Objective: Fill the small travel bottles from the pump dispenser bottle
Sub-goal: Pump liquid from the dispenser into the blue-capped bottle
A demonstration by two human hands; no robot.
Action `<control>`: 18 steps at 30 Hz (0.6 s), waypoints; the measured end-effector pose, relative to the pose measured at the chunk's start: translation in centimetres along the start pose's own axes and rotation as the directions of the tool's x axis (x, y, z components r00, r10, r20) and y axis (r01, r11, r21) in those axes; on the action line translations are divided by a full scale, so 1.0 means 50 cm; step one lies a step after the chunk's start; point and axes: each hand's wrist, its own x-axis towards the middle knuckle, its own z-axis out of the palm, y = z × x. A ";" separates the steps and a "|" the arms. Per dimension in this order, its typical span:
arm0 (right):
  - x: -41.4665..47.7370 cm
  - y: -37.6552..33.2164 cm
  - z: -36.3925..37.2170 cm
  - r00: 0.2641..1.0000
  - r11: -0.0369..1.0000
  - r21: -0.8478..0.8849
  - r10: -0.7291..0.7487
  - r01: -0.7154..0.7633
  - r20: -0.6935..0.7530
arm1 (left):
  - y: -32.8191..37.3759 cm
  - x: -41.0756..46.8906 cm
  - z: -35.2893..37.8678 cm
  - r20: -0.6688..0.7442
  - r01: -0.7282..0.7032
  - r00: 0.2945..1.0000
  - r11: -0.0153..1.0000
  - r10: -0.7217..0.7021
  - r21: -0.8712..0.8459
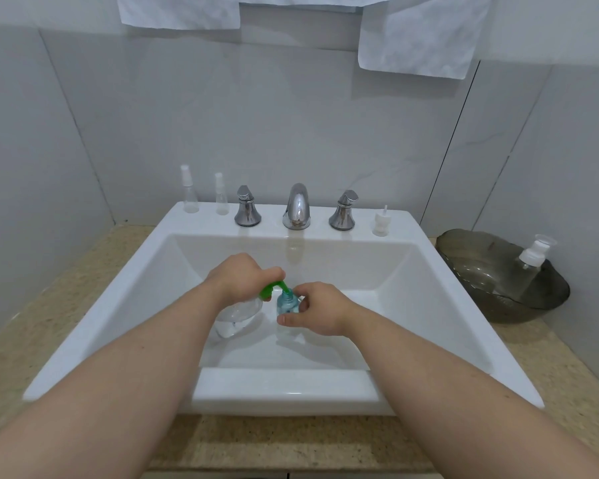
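Over the white sink basin (412,292), my left hand (237,276) grips the green pump head of a clear pump dispenser bottle (237,314), which is tilted. Its green nozzle (274,288) points into the mouth of a small clear travel bottle (287,304) with bluish liquid inside. My right hand (320,311) holds that small bottle upright, fingers around its body. Two small spray bottles (190,191) (221,197) stand on the sink's back ledge at the left. A loose white pump cap (381,224) stands on the ledge at the right.
A chrome faucet (297,207) with two handles (247,212) (343,212) sits at the back of the sink. A smoky glass bowl (481,271) on the right counter holds a clear bottle with a white pump top (529,267). White towels (419,36) hang above.
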 end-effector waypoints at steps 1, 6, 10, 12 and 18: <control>0.000 0.000 0.001 1.000 1.000 -0.010 0.001 -0.001 0.002 | 0.000 -0.001 -0.001 0.004 -0.001 1.000 1.000 0.001 0.001; 0.001 -0.001 0.002 1.000 1.000 -0.023 -0.004 0.004 0.012 | 0.001 -0.002 -0.002 0.009 0.002 1.000 1.000 -0.002 0.002; 0.002 0.000 0.001 1.000 1.000 -0.026 -0.004 0.005 0.008 | -0.001 -0.003 -0.003 -0.007 0.008 1.000 1.000 -0.008 -0.013; 0.002 0.000 0.001 1.000 1.000 -0.013 -0.002 0.002 0.004 | -0.003 -0.002 -0.004 -0.026 0.012 1.000 1.000 -0.013 -0.018; 0.002 0.003 -0.001 1.000 1.000 0.004 0.011 -0.011 -0.017 | -0.004 -0.008 -0.005 -0.046 0.008 0.999 0.999 -0.005 0.048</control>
